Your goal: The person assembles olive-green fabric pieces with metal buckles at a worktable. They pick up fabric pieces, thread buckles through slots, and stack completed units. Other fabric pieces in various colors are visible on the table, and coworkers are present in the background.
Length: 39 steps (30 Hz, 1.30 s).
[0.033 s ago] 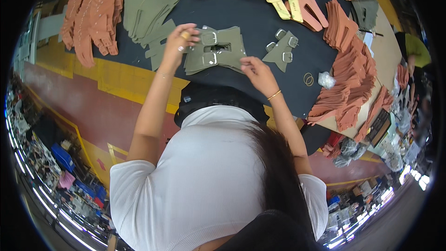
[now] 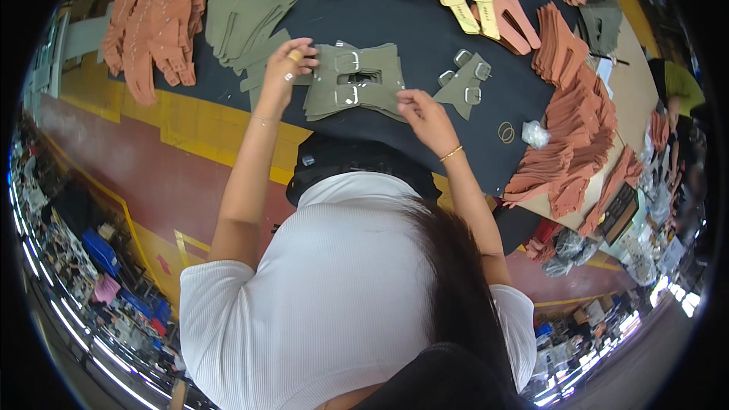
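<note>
The left hand has its fingers bent and pointing right, their tips at the left edge of a stack of green pieces; whether they pinch it or merely rest beside it does not show clearly. The right hand sits at the opposite edge, fingers loosely curled with the tips at or just beside the lower right side; its hold is equally hard to judge. The stack thus lies between the two hands, its long axis running roughly from one to the other, and neither is plainly nearer. Two silver buckles lie on it, one above and one below a rectangular opening. Up and right of the right hand is a small green piece with buckles; farther right are thin hoops. Beyond the left hand, up and left, spreads a green pile.
</note>
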Motion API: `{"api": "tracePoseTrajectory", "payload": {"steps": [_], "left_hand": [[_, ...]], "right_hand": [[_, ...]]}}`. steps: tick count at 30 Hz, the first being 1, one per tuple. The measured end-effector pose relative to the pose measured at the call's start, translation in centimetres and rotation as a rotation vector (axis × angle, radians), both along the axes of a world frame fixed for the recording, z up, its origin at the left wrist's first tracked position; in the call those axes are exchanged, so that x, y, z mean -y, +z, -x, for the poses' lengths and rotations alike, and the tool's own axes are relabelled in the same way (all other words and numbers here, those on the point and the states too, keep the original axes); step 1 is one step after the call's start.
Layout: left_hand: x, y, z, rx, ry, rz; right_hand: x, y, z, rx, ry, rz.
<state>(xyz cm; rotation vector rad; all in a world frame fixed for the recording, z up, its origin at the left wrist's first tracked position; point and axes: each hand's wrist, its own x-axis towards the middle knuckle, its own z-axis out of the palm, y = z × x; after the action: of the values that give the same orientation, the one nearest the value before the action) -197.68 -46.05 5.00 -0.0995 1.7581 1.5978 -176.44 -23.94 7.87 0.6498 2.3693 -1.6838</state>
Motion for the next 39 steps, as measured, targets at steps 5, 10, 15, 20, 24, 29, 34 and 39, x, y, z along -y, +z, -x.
{"api": "tracePoseTrajectory", "payload": {"steps": [5,10,15,20,24,29,34,39], "left_hand": [[3.3,-1.9,0.4,0.076,0.012,0.008],[2.1,-3.5,-1.3,0.072,-0.1,0.115],[2.3,-3.8,-1.0,0.122,-0.151,0.195],[3.2,-3.9,-0.4,0.155,-0.279,0.263],[3.5,-3.9,-0.5,0.204,-0.289,0.27],[3.5,-3.8,-0.9,0.216,-0.263,0.275],[3.5,-3.6,-1.0,0.292,-0.204,0.212],[3.8,-4.0,-1.3,0.337,-0.191,0.188]], "right_hand": [[-0.1,0.5,3.1,-0.041,0.029,-0.069],[0.3,0.7,3.6,-0.062,0.011,-0.116],[0.7,0.2,2.3,-0.01,0.018,-0.125],[1.5,-0.5,1.4,0.025,0.036,-0.111],[2.1,-0.9,1.4,0.016,0.063,-0.129],[2.4,-1.1,1.4,-0.022,0.107,-0.164],[2.7,-1.3,1.3,0.022,0.087,-0.135],[3.6,-1.5,1.9,-0.065,0.137,-0.29]]}}
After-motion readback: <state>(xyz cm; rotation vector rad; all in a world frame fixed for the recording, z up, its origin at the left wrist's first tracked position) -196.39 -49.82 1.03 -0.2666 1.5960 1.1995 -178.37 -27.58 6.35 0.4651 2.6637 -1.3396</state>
